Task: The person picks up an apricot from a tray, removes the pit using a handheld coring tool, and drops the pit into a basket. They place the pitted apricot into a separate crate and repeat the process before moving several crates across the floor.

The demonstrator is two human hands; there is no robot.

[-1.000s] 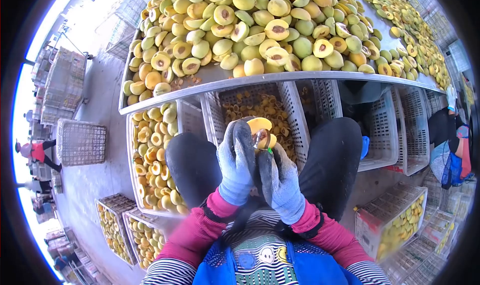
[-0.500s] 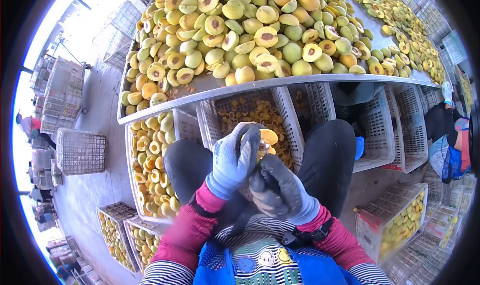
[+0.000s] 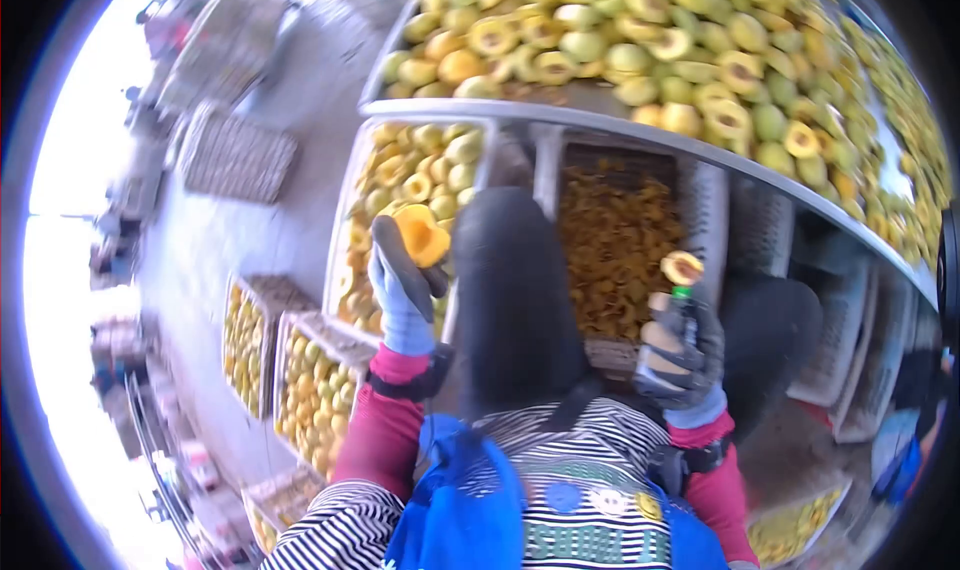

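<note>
My left hand [image 3: 405, 295], in a grey-and-blue glove, is closed on a hollowed orange-yellow peach half [image 3: 421, 235]. It is over a white crate [image 3: 338, 232] filled with peach halves. My right hand [image 3: 686, 360], also gloved, is wrapped round a small pitting tool [image 3: 682, 293] with a green part showing; the rest of the tool is hidden in the fist. At the tool's tip sits a cut-out peach centre [image 3: 683, 268] with brown in it. Below that is a crate of orange scraps [image 3: 615, 240], between my knees.
A metal-edged table [image 3: 560, 113] heaped with halved peaches [image 3: 690, 45] runs across the front. More filled crates [image 3: 315, 385] stand on the floor at left. Stacked crates [image 3: 240, 155] are farther back. Crates [image 3: 840, 300] stand under the table at right, near another person [image 3: 905, 430].
My hands have moved apart: the left, with the peach half, to the left-hand crate, the right, with the tool, over the scraps. My view has turned left.
</note>
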